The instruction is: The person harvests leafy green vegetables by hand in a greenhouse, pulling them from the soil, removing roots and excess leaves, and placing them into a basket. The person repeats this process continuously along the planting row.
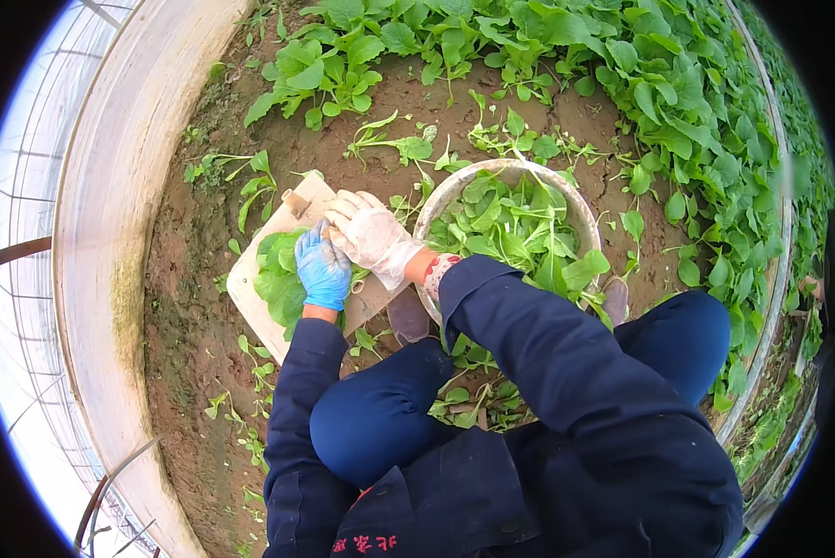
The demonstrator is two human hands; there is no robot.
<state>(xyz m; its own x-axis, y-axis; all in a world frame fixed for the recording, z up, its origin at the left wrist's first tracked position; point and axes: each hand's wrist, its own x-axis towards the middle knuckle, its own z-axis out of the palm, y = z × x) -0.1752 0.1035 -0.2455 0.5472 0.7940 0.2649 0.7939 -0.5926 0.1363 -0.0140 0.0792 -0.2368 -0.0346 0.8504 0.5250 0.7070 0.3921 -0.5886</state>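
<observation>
My left hand (322, 268), in a blue glove, rests over a bunch of leafy greens (280, 282) on a pale, flat board (250, 258). Its fingers are curled near the stem end, but whether they grip the bunch is hard to tell. My right hand (367, 230), in a thin whitish glove, meets the left fingertips above the board; anything between the fingers is hidden. A small tan roll (296, 202) lies by the board's upper edge. Right of the board stands a round tub (505, 166) with loose greens (511, 230) in it, partly behind my right sleeve.
Leafy plants (668, 104) grow densely along the top and right. Loose greens (396, 144) lie on the brown soil (201, 279). A pale low wall (111, 230) curves down the left side. My shoes (409, 315) and bent knees flank the tub.
</observation>
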